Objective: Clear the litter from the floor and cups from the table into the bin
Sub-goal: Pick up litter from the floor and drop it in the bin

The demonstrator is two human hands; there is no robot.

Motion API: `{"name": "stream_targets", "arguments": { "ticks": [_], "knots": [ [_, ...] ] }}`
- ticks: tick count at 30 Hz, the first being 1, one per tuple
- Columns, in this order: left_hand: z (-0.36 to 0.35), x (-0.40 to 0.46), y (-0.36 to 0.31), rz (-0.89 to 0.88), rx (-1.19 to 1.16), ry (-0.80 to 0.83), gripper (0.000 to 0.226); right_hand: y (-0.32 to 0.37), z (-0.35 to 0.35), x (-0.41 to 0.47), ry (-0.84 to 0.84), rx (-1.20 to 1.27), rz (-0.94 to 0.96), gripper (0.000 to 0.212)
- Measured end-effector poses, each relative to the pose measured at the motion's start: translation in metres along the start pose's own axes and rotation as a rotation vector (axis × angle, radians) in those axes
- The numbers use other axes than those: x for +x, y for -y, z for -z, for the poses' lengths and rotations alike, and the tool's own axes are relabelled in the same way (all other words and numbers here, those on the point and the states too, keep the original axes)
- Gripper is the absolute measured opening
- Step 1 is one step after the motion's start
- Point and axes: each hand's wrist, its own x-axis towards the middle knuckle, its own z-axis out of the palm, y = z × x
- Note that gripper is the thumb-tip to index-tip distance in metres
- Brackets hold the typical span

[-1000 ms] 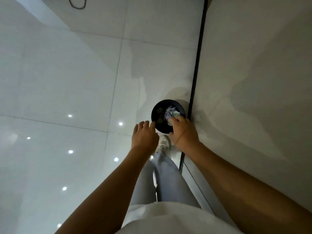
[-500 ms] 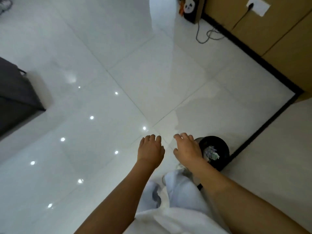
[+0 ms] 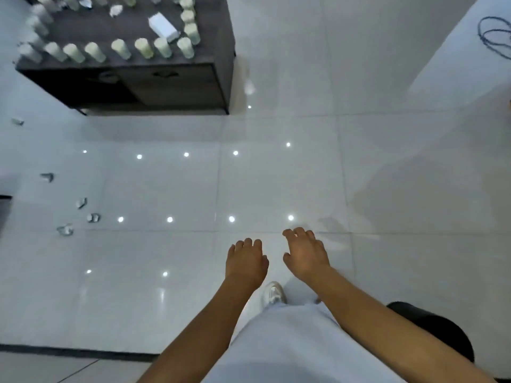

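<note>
I am seeing both hands hanging empty, left hand (image 3: pixel 246 262) and right hand (image 3: pixel 305 255) with fingers loosely curled. Cups (image 3: pixel 142 48) are standing on the table (image 3: pixel 177 87) at eleven o'clock, litter (image 3: pixel 66 230) lying at nine, bin (image 3: pixel 437 327) at four. No writing is showing.

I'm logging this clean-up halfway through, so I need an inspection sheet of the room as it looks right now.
Surface: glossy white tiled floor with ceiling-light reflections.
Job's things: many pale cups standing along the edges of the dark table; black bin at the lower right, behind the right arm; its contents cannot be seen.
Clutter: several scraps of litter strewn on the floor at the left; white box and crumpled paper on the table.
Grippers: left hand and right hand both held out over the floor, fingers relaxed, holding nothing.
Cables: a coiled dark cable on the floor at the upper right.
Surroundings: dark strip across the floor at the lower left.
</note>
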Motion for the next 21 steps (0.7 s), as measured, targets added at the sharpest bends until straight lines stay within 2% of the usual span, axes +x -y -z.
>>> {"name": "stream_targets", "arguments": {
  "ticks": [11, 21],
  "knots": [
    [0.039, 0.039, 0.127, 0.370, -0.297, -0.068, 0.045, 0.134, 0.039, 0.118, 0.115, -0.299, 0.367, 0.048],
    [0.102, 0.084, 0.226, 0.673, -0.521, -0.154, 0.042, 0.255, 0.093, 0.239, 0.231, -0.545, 0.612, 0.048]
  ]
}}
